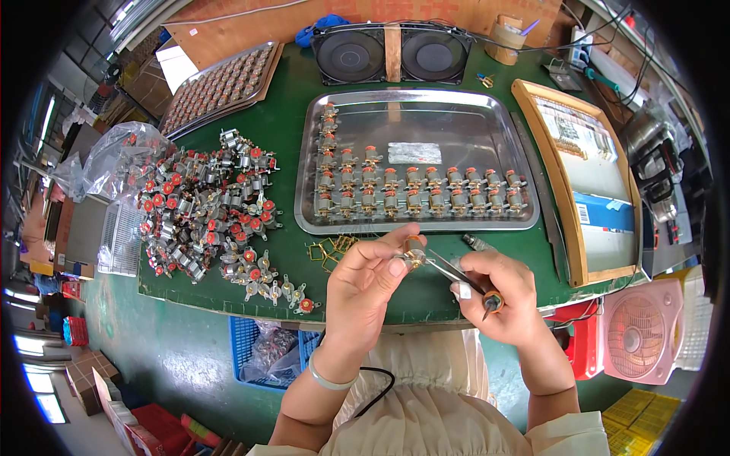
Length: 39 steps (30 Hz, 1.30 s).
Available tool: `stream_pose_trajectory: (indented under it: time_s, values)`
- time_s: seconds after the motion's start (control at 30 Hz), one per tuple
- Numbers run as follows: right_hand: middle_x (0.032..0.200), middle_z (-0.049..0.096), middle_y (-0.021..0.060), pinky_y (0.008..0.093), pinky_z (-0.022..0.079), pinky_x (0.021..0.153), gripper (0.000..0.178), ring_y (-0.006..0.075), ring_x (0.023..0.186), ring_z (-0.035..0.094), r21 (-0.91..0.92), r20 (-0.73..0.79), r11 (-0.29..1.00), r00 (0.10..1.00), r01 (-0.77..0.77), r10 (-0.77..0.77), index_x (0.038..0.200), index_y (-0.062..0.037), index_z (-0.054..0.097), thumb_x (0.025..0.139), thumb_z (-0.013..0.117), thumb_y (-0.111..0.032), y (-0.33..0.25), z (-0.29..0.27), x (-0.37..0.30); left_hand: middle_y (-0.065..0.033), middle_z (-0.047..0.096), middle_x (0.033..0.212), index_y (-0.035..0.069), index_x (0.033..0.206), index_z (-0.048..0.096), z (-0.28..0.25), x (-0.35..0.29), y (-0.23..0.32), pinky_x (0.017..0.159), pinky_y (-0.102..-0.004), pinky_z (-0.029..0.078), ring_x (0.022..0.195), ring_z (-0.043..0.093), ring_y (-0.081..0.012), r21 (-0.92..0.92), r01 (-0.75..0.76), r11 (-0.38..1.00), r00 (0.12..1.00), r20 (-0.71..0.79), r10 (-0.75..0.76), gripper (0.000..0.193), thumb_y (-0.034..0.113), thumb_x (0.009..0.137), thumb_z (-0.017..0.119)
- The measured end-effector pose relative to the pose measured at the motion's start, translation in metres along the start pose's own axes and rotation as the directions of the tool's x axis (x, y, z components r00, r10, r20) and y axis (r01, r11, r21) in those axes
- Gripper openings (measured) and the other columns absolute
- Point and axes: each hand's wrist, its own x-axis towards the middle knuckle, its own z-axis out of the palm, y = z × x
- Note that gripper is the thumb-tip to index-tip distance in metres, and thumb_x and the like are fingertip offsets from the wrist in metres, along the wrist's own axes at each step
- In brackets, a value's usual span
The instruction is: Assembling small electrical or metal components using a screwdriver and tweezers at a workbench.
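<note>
1. Just beyond the hands lies a shallow, shiny metal tray [418, 226] with rounded corners, bearing rows of upright cylindrical parts.
2. A tangled heap of loose parts [201, 209] crowds the left of the green tabletop [289, 125], a crinkled clear plastic bag [125, 156] against it.
3. Thin, angular brass-coloured brackets [331, 249] lie between heap and left hand [365, 273], near the tray's front edge.
4. Two round black fans [348, 57] in square housings stand behind the tray; a wooden frame [559, 186] leans in on its right.
5. The left hand pinches a small metal component [414, 258] between thumb and fingers, above the table's front edge.
6. The right hand [500, 292] is curled around a slim two-pronged metal tool [447, 267], its tips beside the component; whether they touch it, I cannot tell.
</note>
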Motion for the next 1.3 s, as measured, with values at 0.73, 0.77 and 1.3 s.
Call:
stream_pose_trajectory:
  time_s: [0.73,0.77,1.3]
  values:
    - [0.053,0.049,0.0067,0.0226,0.030,0.039,0.018,0.0088,0.042,0.040,0.679,0.668,0.025,0.631,-0.734,0.394,0.084,0.0088,0.056,0.072,0.053,-0.005,-0.002,-0.014,0.005,-0.0220,0.046,0.118,0.000,0.096,0.045,-0.010,0.003,-0.012,0.091,-0.0379,0.039,0.109,0.048,-0.0276,0.113,-0.309,0.944,0.919,0.293,0.265,0.023,-0.007,0.077,0.057]
    - [0.054,0.050,0.0057,0.0224,0.030,0.040,0.016,0.0088,0.043,0.042,0.686,0.686,-0.045,0.625,-0.726,0.372,0.083,0.0082,0.056,0.073,0.052,-0.004,-0.001,-0.015,0.003,-0.0219,0.046,0.118,0.000,0.097,0.045,-0.010,0.003,-0.013,0.092,-0.0383,0.039,0.109,0.047,-0.0278,0.121,-0.337,0.934,0.911,0.294,0.290,0.025,-0.008,0.077,0.056]
    - [0.070,0.051,0.0087,0.0313,0.045,0.051,0.028,0.0220,0.058,0.056,-0.007,0.104,1.000,0.995,0.009,-0.008,0.090,-0.0016,0.052,0.064,0.063,0.002,-0.010,0.011,0.018,-0.0206,0.046,0.119,-0.001,0.106,0.044,-0.011,0.000,-0.010,0.095,-0.0370,0.038,0.112,0.045,-0.0270,0.252,-0.392,0.885,0.913,0.229,0.339,0.031,-0.009,0.078,0.053]
